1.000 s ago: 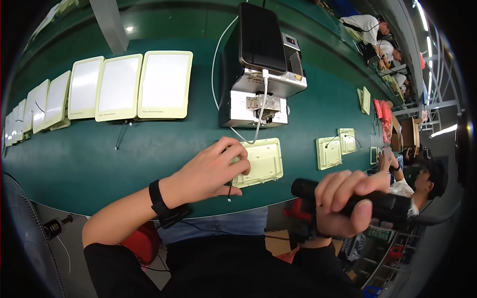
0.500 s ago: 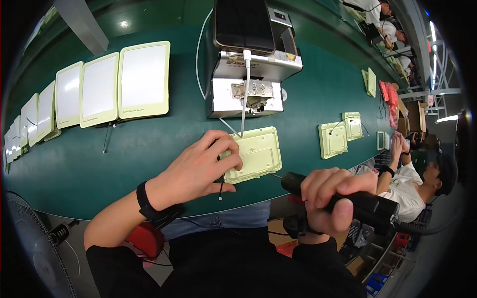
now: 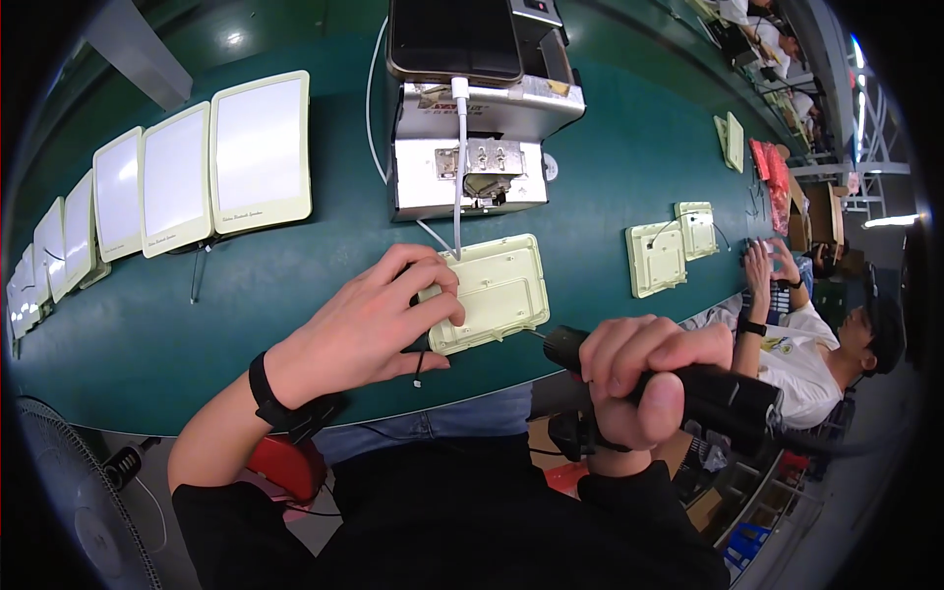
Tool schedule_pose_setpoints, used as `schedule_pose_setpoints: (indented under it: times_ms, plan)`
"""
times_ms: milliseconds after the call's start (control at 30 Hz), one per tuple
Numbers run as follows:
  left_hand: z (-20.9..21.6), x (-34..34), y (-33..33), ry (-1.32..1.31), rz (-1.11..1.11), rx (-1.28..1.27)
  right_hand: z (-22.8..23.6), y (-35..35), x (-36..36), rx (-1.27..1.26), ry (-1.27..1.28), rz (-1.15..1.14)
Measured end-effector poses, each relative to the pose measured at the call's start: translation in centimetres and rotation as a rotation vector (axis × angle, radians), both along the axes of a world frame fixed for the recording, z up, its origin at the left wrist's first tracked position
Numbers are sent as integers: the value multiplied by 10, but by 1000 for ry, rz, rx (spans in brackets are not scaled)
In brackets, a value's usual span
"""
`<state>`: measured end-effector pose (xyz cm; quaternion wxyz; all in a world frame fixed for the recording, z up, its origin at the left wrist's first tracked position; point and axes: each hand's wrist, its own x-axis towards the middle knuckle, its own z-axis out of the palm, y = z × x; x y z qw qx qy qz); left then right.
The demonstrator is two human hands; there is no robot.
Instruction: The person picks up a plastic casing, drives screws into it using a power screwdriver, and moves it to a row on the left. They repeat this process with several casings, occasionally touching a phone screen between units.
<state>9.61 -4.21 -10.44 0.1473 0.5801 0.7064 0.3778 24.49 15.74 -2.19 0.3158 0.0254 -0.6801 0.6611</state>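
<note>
Head view: a fan (image 3: 79, 492) stands at the lower left of the frame, and above it a row of white-faced panels (image 3: 260, 152) with pale-green rims spans the upper left of the green table (image 3: 295, 364). Left of centre, the left hand (image 3: 369, 320) bends its fingers over the left end of a pale-green shell (image 3: 492, 292), which lies mid-frame; whether it grips or only steadies is unclear. A dark wire (image 3: 420, 366) hangs by its thumb. Above the shell, at upper centre, a phone (image 3: 454, 37) rests on a black-and-silver machine (image 3: 472, 167). Lower right of centre, the right hand (image 3: 644, 379) is wrapped firmly around a black power driver (image 3: 733, 398), its thin bit pointing at the shell's near right edge. Further right are two smaller shells (image 3: 656, 261) and a seated co-worker (image 3: 796, 354).
</note>
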Motion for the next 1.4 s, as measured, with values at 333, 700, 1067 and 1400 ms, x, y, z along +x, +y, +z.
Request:
schedule_pose_setpoints:
  times_ms: [333,700,1067,1400]
  plan:
    - [-6,-4,-3,0,-19,69,48,-5,-68,2,258,169]
    - [-11,-4,-12,-25,-18,83,44,-22,-102,1,211,-1]
    - [-13,-2,-9,-21,-13,107,21,-44,-14,18,-4,165]
    - [-8,-7,-9,-12,-5,74,8,-46,-20,-26,-43,154]
